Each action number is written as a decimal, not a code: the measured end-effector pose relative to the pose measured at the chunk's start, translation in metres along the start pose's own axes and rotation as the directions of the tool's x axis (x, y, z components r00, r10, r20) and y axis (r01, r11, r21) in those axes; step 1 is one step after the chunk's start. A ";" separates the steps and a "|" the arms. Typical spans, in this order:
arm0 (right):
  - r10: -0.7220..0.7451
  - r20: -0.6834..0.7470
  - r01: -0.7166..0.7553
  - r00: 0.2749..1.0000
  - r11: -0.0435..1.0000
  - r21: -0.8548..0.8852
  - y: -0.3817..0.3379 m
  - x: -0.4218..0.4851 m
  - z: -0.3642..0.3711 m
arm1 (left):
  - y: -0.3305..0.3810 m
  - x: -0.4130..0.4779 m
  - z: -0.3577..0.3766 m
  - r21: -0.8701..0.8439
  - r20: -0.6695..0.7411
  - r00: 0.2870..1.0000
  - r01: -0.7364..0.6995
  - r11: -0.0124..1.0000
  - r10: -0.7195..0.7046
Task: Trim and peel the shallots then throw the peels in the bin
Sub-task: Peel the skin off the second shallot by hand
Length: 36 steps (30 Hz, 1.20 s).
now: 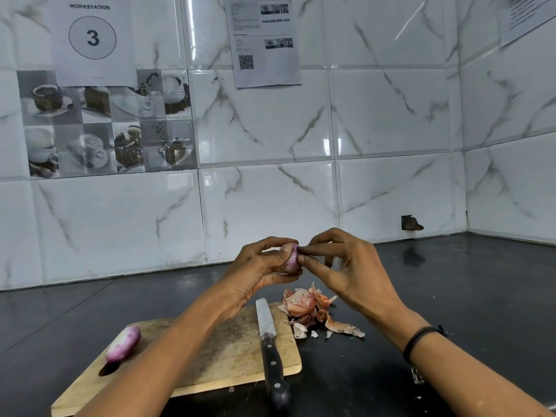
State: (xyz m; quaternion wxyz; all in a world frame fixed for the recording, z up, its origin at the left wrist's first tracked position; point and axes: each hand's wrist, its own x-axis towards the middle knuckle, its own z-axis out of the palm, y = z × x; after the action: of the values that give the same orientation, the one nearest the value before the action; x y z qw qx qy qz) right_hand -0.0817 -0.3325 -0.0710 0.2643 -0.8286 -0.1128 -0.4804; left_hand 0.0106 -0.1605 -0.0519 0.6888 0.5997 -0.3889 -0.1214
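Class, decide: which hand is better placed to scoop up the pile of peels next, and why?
Probably the right hand: it is nearer the peels and only pinches at the shallot, which the left hand grips.

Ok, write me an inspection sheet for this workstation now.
Surface: dark counter, wooden cutting board on it.
Job's things: one shallot held in both hands; peeled shallot on the board's left edge; knife lying on the board's right side; no bin in view.
Clutter: peels heaped at the board's far right corner.
Grips: left hand holds the shallot; right hand pinches its tip.
Cables: nothing seen.
Surroundings: marbled wall tiles, workstation sign, printed sheet.
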 end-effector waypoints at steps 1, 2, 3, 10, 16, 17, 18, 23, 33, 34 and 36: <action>0.020 -0.002 -0.020 1.000 1.000 0.018 0.000 0.001 0.000 | 0.000 0.000 0.000 0.017 0.000 1.000 0.000 1.000 0.000; 0.056 0.006 -0.056 0.998 0.997 0.048 0.001 0.002 0.000 | 0.000 -0.001 -0.001 0.038 -0.002 1.000 0.001 0.999 0.000; 0.099 0.026 -0.101 0.995 0.991 0.082 0.002 0.003 0.001 | 0.000 -0.001 -0.001 0.060 -0.003 1.000 0.003 0.998 -0.003; 0.098 0.035 -0.099 0.995 0.994 0.050 0.001 0.002 0.000 | 0.001 -0.002 0.000 0.060 0.002 1.000 -0.005 0.998 0.004; 0.027 0.092 -0.024 0.995 0.999 -0.026 0.001 0.001 -0.002 | -0.001 -0.003 0.000 0.109 0.012 1.000 0.003 0.994 -0.004; 0.023 0.099 -0.020 0.995 0.999 -0.032 0.001 0.000 -0.002 | -0.001 -0.004 0.000 0.118 0.027 1.000 0.009 0.993 -0.012; 0.023 0.100 -0.019 0.995 0.999 -0.039 0.002 0.000 -0.001 | -0.001 -0.004 0.001 0.124 0.045 0.999 0.013 0.992 -0.019; 0.033 0.093 -0.022 0.995 0.992 -0.121 0.000 -0.002 0.001 | 0.000 -0.004 0.007 0.140 0.088 0.992 0.075 0.987 -0.088; 0.219 0.014 -0.219 0.976 0.974 0.063 -0.001 -0.002 0.004 | 0.001 0.002 -0.002 -0.107 0.093 0.987 0.144 0.984 -0.135; 0.196 0.017 -0.196 0.980 0.980 0.026 0.000 -0.003 0.006 | -0.001 0.003 -0.003 -0.124 0.089 0.985 0.156 0.980 -0.146; 0.183 0.025 -0.182 0.983 0.983 -0.024 0.000 -0.004 0.008 | -0.005 0.004 -0.004 -0.135 0.072 0.984 0.172 0.976 -0.163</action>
State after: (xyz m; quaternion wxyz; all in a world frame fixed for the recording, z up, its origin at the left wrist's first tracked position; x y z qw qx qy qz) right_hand -0.0779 -0.3281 -0.0773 0.2968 -0.8448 -0.0347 -0.4439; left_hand 0.0177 -0.1614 -0.0546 0.7045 0.5763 -0.3482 -0.2244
